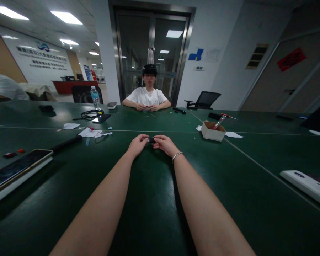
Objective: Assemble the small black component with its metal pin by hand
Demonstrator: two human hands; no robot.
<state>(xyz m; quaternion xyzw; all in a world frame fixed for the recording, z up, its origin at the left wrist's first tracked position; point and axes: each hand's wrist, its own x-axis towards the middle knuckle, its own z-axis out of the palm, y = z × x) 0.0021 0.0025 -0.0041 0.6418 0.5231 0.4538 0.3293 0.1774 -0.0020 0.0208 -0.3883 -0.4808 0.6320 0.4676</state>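
Both my arms reach forward over the dark green table (pixel 149 199). A small black piece with a silvery end (pixel 151 140) sits between my fingertips; it is too small for me to tell its kind. My left hand (pixel 137 145) is closed, pinching the silvery end. The black end is pinched by my right hand (pixel 165 145), which has a silver bangle (pixel 177 156) at its wrist. My fingers cover part of the piece, and both hands are just above or on the tabletop.
A small box (pixel 212 134) holding a tool stands to the right. White paper scraps (pixel 90 133) lie on the left, near a coiled black cable (pixel 92 113) and a water bottle (pixel 95 97). A phone (pixel 21 170) is nearer left. Across the table sits a person (pixel 148 96).
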